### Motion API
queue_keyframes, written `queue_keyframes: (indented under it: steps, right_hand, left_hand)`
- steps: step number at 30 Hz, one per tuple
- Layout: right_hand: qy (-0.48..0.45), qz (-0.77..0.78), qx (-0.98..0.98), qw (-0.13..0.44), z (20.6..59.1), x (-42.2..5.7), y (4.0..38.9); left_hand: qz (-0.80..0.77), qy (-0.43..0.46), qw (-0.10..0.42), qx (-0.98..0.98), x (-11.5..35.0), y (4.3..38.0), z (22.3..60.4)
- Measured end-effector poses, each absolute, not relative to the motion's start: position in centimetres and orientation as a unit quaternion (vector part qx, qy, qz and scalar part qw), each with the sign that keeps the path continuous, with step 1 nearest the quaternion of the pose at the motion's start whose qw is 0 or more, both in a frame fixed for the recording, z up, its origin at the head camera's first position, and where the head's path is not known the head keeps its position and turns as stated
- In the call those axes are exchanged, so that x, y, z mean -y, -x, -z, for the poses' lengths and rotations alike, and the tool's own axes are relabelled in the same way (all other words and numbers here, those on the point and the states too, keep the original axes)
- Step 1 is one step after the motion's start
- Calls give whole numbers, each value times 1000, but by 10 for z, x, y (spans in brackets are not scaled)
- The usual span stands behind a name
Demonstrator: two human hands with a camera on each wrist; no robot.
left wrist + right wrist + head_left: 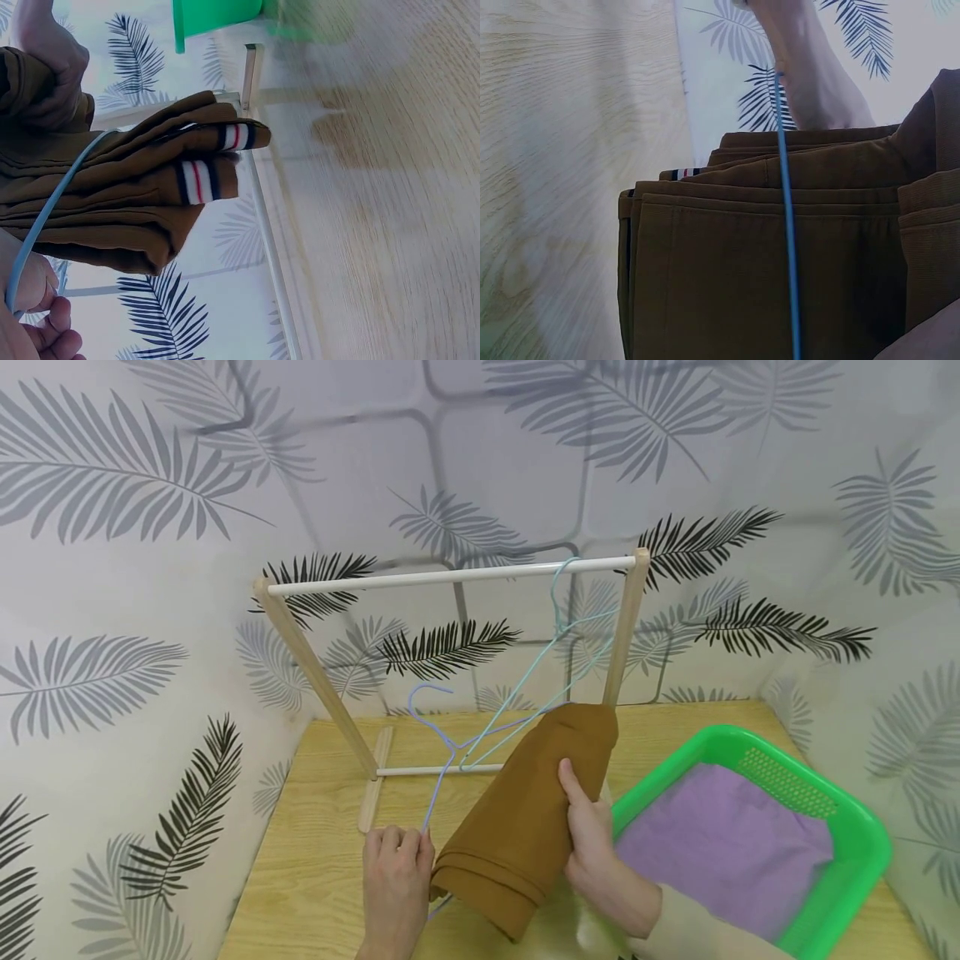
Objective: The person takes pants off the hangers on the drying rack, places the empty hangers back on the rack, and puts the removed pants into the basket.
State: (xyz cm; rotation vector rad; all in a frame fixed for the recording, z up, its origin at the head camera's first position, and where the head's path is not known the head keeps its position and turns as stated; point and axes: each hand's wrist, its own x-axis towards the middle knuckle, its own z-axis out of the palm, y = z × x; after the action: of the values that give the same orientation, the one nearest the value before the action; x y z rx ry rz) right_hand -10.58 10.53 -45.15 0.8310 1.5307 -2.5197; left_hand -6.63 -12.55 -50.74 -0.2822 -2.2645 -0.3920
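Observation:
Folded brown trousers [525, 810] hang over the bottom bar of a lavender-blue hanger [437, 793]. My left hand [395, 885] grips the left side of that hanger, fingers curled round its wire. On the other side, my right hand [588, 835] holds the trousers, thumb on top and the other fingers hidden behind the cloth. In the left wrist view, striped tape shows at the hems of the trousers [120, 187], and the hanger [45, 217] crosses in front of them. The right wrist view has the hanger bar [787, 195] running across the folded layers.
A rack with a white top rod [450, 577] and wooden posts stands behind the hands. One mint-green hanger [517, 689] hangs at its right end. To the right, a green basket [862, 852] holds lilac cloth [727, 843]. The wooden table [285, 877] meets patterned walls.

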Motion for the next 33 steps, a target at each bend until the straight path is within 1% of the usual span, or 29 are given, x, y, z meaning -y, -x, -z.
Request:
queue_keyframes:
  steps: [25,33]
  right_hand:
    - [-250,881,-395,75,418,-127,108]
    - [-244,898,-358,81,414,-130,109]
  left_hand:
    - [146,115,412,892,127,66,512]
    - [125,113,401,900,127,63,513]
